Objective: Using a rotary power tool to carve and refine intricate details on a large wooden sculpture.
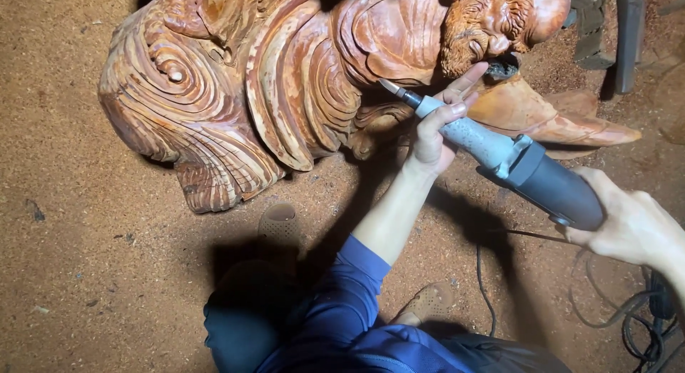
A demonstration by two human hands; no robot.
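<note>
My legs: bottom centre of the frame, dark trousers and a blue sleeve (341, 294) in the foreground; two tan perforated sandals (280, 225) stand on the floor just above them.
Floor: reddish-brown sawdust (85, 273) covers it across the whole frame.
Cable: a dark cord (642, 330) lies in loose coils at lower right, beside my right wrist.
Right hand: my right hand (628, 223) sits at the right edge, grip clenched around the rear of the dark grey body of the power carving tool (514, 162).
Tool: it runs diagonally from lower right to upper centre, dark body, then a pale grey speckled neck, then a narrow tip.
Left hand: my left hand (435, 127) is at centre, arm reaching up from the bottom; its grip is wrapped around the pale neck, fingers partly stretched toward the carving.
Tool tip: the pointed bit (391, 86) lies against a shadowed fold of the wood, just left of my fingers; I cannot tell the exact point of touch.
Carving: a large reddish wooden sculpture (271, 80) lies on its side across the upper frame, deep swirling folds at upper left, a bearded head at upper right.
Far background: dark upright shapes (628, 31) at the upper right corner, too dim to make out.
</note>
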